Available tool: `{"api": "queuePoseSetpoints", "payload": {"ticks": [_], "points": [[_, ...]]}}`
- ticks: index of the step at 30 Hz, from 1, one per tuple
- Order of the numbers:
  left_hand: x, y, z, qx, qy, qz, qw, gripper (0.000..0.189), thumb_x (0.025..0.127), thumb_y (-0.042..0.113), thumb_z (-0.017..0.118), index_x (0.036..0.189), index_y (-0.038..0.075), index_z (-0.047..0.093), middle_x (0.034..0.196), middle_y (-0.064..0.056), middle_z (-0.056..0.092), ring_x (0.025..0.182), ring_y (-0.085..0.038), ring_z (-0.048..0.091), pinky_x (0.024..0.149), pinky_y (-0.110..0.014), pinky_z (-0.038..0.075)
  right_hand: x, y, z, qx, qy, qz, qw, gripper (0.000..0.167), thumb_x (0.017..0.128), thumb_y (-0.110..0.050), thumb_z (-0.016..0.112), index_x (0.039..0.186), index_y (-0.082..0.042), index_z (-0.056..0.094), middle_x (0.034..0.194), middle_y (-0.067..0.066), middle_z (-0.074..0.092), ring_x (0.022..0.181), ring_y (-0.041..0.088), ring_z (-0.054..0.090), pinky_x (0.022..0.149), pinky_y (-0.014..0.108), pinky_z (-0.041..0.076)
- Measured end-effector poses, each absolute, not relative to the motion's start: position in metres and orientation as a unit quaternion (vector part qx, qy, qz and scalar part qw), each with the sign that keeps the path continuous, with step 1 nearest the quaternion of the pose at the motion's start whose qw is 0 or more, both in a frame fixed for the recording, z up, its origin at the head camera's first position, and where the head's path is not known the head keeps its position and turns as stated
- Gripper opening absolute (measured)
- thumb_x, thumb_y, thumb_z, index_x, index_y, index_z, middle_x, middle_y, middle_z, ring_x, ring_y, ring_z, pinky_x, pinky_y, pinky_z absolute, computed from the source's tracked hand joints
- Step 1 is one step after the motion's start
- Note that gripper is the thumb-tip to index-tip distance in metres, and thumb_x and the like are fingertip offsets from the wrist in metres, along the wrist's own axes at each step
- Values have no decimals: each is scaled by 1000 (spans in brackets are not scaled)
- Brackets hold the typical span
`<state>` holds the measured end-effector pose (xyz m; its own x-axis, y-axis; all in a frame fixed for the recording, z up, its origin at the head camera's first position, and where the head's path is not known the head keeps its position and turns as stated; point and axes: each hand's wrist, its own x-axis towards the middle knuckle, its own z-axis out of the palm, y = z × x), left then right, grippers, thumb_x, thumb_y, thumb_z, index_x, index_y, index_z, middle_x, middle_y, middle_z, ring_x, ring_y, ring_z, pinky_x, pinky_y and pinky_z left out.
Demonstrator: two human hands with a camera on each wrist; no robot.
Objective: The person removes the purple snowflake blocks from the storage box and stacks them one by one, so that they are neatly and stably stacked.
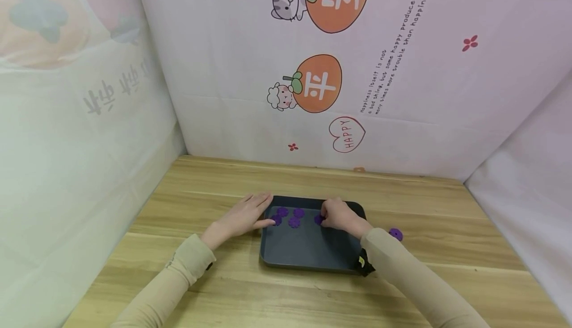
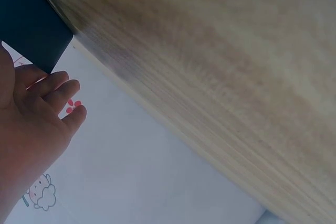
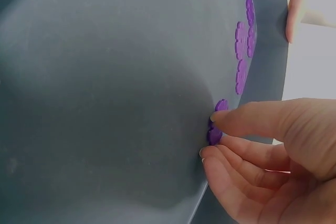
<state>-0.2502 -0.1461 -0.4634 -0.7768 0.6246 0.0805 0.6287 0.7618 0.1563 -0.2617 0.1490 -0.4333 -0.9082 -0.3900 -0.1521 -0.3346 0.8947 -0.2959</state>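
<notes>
Near the far rim of a dark grey tray, my right hand pinches a purple flower-shaped disc between thumb and fingertips, low over the tray floor. Several matching purple discs lie flat in the far left corner of the tray. My left hand rests at that corner with straight fingers along the rim and the thumb reaching over the left edge. From the left wrist view, the fingers of that hand are right at the tray's corner.
One more purple disc lies on the wooden table right of the tray, beside the right sleeve. A small black item with a yellow mark shows at the tray's near right corner. Printed white cloth walls the table's back and sides.
</notes>
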Motion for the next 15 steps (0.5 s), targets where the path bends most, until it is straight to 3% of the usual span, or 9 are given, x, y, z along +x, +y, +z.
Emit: {"api": "queuePoseSetpoints", "payload": {"ticks": [15], "points": [[-249,-146,-463,-333,-939,-79,15,79,99,56,47,155,3,30,161,-15,33,149,-28,35,124,-52,26,-259,151,-430,-190,967,-135,105,15,81,-5,78,92,4,73,81,11,72,65,13,62,62,30,58]]}}
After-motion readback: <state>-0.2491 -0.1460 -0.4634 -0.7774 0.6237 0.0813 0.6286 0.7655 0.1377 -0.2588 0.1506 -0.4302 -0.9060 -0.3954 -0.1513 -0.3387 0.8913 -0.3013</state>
